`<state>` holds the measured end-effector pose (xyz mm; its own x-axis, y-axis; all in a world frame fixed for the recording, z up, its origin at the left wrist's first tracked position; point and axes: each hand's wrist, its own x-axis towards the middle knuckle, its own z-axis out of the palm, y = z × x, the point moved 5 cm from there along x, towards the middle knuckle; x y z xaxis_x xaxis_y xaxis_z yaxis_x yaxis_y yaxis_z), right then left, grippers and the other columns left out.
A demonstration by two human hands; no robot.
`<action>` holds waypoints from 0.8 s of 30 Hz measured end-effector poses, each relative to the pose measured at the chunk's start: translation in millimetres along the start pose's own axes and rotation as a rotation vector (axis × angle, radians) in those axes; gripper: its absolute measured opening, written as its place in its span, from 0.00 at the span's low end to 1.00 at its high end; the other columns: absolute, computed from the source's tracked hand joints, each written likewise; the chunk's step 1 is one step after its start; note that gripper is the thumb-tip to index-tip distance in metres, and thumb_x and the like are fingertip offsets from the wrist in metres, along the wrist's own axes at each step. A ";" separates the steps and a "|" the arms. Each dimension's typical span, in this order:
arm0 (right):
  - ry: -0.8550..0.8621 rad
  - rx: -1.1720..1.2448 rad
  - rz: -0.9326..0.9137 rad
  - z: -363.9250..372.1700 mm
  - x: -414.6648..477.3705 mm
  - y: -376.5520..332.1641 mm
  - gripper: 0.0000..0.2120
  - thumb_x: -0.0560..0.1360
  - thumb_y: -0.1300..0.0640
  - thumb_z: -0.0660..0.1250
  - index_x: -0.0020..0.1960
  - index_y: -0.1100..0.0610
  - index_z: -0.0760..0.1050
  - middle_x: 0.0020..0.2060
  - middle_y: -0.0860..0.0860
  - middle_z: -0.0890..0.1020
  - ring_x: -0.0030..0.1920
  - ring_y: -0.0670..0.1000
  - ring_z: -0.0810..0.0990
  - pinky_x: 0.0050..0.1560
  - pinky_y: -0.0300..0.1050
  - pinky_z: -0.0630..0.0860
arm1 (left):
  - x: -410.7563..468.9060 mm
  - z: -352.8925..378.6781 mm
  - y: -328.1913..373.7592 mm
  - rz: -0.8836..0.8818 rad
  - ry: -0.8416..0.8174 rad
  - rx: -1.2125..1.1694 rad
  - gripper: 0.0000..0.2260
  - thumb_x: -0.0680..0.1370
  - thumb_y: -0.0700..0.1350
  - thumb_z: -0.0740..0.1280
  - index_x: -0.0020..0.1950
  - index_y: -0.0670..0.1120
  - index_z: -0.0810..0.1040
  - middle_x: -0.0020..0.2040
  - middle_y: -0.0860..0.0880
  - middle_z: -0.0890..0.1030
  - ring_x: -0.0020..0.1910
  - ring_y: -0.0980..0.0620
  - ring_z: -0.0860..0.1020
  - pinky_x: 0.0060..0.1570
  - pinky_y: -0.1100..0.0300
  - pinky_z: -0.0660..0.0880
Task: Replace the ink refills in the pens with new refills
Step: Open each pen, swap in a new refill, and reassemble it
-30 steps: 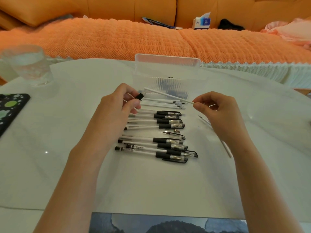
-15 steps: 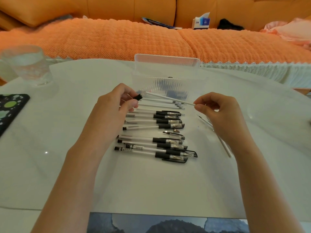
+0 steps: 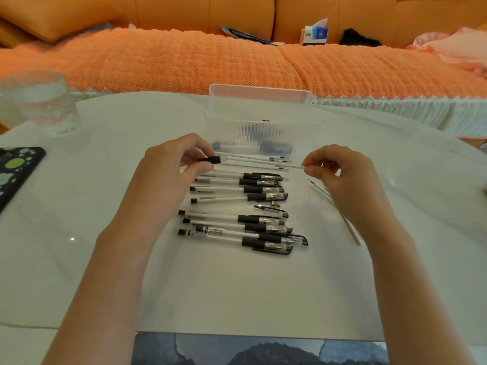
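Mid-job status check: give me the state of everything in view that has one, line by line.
left hand, grips pen barrel by its black grip.
right hand, pinches refill, its other end at the barrel's mouth.
plastic box, open, lid raised.
pens on the table, lying flat in rows.
loose cap, off, lying among the pens.
spare refill, lying loose beside the right hand.
glass, upright.

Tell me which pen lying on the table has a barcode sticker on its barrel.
The barcode pen, in the cluster closest to the person, just behind the nearest pen. The other barrels carry no black-and-white striped sticker.
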<state>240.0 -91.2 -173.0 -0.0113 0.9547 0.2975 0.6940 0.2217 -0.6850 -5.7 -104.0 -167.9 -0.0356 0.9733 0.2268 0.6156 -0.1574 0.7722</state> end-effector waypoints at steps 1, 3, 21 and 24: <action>-0.005 -0.004 -0.006 -0.3 0.0 -0.7 0.08 0.73 0.66 0.68 0.41 0.54 0.78 0.38 0.52 0.79 0.36 0.41 0.72 0.40 0.25 0.66 | -0.2 -0.2 0.5 0.002 0.000 0.005 0.06 0.74 0.41 0.70 0.46 0.52 0.79 0.43 0.54 0.82 0.47 0.58 0.79 0.55 0.58 0.74; -0.010 -0.003 -0.016 -0.8 -0.4 -1.6 0.08 0.73 0.66 0.68 0.42 0.54 0.78 0.39 0.53 0.80 0.37 0.42 0.72 0.40 0.25 0.66 | -0.4 -0.5 0.8 0.001 -0.001 0.016 0.06 0.74 0.41 0.70 0.46 0.53 0.80 0.43 0.55 0.82 0.48 0.57 0.80 0.56 0.54 0.74; -0.166 0.342 -0.040 30.6 -8.6 -32.4 0.06 0.69 0.62 0.74 0.45 0.57 0.80 0.36 0.50 0.82 0.38 0.47 0.80 0.42 0.34 0.75 | -10.1 34.8 22.2 0.107 -0.276 0.043 0.06 0.74 0.49 0.70 0.47 0.61 0.78 0.44 0.59 0.80 0.46 0.61 0.77 0.46 0.63 0.72; -0.208 0.413 -0.017 34.2 -9.5 -32.7 0.05 0.69 0.62 0.74 0.44 0.59 0.80 0.35 0.51 0.83 0.36 0.46 0.80 0.40 0.36 0.76 | -11.9 39.2 27.0 0.127 -0.285 0.037 0.04 0.74 0.52 0.69 0.46 0.62 0.77 0.41 0.60 0.79 0.42 0.62 0.77 0.43 0.64 0.71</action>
<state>192.8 -100.8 -176.1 -0.1937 0.9603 0.2005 0.3483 0.2584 -0.9010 42.2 -113.3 -173.0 0.2625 0.9546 0.1406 0.6291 -0.2798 0.7252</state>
